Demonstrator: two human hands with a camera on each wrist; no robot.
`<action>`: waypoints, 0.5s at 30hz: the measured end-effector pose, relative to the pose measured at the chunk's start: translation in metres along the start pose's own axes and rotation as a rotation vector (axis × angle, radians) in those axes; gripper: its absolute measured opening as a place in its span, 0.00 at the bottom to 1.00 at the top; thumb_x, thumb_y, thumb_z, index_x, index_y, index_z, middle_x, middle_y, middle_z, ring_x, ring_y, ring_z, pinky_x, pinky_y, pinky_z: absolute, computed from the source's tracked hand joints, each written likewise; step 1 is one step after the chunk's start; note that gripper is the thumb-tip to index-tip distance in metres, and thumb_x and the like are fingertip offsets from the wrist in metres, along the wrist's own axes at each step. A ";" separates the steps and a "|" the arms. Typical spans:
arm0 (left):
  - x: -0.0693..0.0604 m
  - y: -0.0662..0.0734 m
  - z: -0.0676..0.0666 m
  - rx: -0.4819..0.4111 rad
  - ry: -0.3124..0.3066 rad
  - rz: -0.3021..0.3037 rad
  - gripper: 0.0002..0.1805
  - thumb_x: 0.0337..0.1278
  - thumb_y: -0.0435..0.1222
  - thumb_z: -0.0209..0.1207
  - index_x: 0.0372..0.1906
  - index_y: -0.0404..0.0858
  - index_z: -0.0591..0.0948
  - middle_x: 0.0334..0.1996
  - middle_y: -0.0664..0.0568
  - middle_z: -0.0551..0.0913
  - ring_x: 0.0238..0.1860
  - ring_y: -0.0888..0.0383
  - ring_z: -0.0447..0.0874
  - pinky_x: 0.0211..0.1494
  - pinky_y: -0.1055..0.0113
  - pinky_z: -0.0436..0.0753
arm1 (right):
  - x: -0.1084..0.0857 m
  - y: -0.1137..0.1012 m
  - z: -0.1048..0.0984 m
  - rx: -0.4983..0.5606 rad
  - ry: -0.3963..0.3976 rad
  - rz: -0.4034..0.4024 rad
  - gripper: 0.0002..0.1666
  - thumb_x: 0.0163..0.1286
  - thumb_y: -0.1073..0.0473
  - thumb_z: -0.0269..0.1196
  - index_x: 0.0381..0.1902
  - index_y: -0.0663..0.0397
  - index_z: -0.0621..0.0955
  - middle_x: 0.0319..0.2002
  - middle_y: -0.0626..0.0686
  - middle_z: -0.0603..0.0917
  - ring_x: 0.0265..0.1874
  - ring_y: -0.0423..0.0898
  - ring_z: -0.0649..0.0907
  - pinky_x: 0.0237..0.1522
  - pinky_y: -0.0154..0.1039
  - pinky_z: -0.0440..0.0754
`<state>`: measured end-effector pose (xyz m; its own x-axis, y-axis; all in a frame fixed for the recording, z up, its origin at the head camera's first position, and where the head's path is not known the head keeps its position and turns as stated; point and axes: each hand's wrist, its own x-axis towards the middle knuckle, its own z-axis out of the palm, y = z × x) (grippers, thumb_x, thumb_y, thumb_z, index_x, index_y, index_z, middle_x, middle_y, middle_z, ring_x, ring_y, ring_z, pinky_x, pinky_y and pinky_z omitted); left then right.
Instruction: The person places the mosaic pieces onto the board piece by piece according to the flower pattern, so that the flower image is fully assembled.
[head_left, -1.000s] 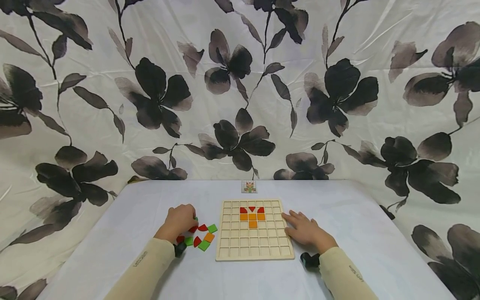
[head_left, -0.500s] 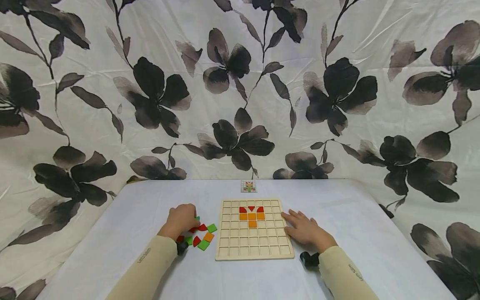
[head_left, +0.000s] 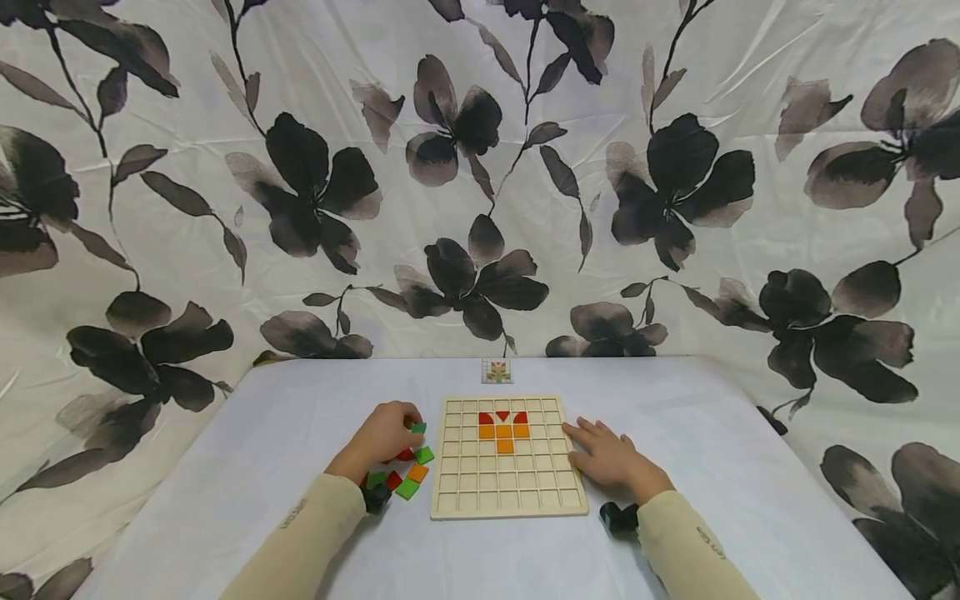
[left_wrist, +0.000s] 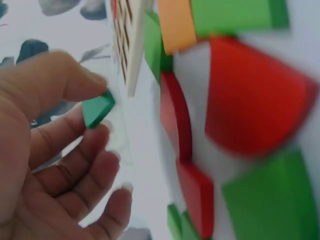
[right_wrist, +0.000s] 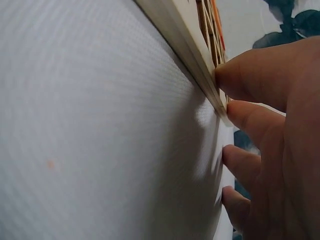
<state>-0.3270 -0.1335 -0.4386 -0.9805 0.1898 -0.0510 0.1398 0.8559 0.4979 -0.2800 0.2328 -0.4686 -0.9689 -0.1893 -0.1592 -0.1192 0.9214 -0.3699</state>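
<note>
My left hand [head_left: 381,436] pinches a green tile [left_wrist: 98,108] between thumb and fingertips, lifted above the loose pieces left of the board. A wooden grid board [head_left: 510,504] lies in the middle of the table. Near its top, orange squares [head_left: 505,432] and red pieces [head_left: 486,418] sit in cells. My right hand [head_left: 611,460] rests at the board's right edge; its fingers are spread, and the thumb and a finger touch the rim. Below the left hand lie loose red quarter-rounds [left_wrist: 255,100], green squares [head_left: 407,488] and an orange square [head_left: 417,472].
A small pattern card [head_left: 497,372] lies at the table's far edge, behind the board. White cloth covers the table [head_left: 637,400]. A floral curtain [head_left: 480,167] hangs behind it. Each wrist wears a black camera [head_left: 619,518].
My left hand has lifted off the loose pieces and moved right, toward the board, carrying a green tile. The right hand stays in place.
</note>
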 end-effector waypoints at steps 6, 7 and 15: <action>0.001 0.001 0.004 -0.101 0.006 0.035 0.06 0.59 0.38 0.63 0.39 0.43 0.85 0.34 0.55 0.83 0.33 0.59 0.76 0.40 0.65 0.79 | -0.001 0.000 0.001 0.005 0.004 -0.002 0.33 0.72 0.47 0.52 0.73 0.43 0.63 0.75 0.57 0.59 0.74 0.65 0.55 0.67 0.73 0.47; 0.001 0.002 0.005 -0.117 0.005 0.043 0.07 0.59 0.38 0.62 0.42 0.44 0.85 0.34 0.54 0.83 0.33 0.59 0.76 0.38 0.64 0.79 | -0.001 0.000 0.001 0.005 0.005 -0.002 0.33 0.72 0.47 0.51 0.73 0.43 0.63 0.75 0.57 0.59 0.74 0.65 0.55 0.67 0.73 0.47; 0.003 0.019 0.020 -0.167 -0.052 0.117 0.12 0.63 0.37 0.59 0.50 0.46 0.83 0.31 0.52 0.78 0.27 0.57 0.73 0.29 0.66 0.74 | 0.002 0.002 0.003 0.008 -0.004 0.010 0.33 0.73 0.46 0.51 0.74 0.41 0.62 0.76 0.56 0.58 0.75 0.64 0.54 0.67 0.72 0.46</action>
<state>-0.3246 -0.1065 -0.4464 -0.9499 0.3115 -0.0269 0.2231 0.7354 0.6398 -0.2811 0.2332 -0.4720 -0.9691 -0.1819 -0.1667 -0.1081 0.9204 -0.3758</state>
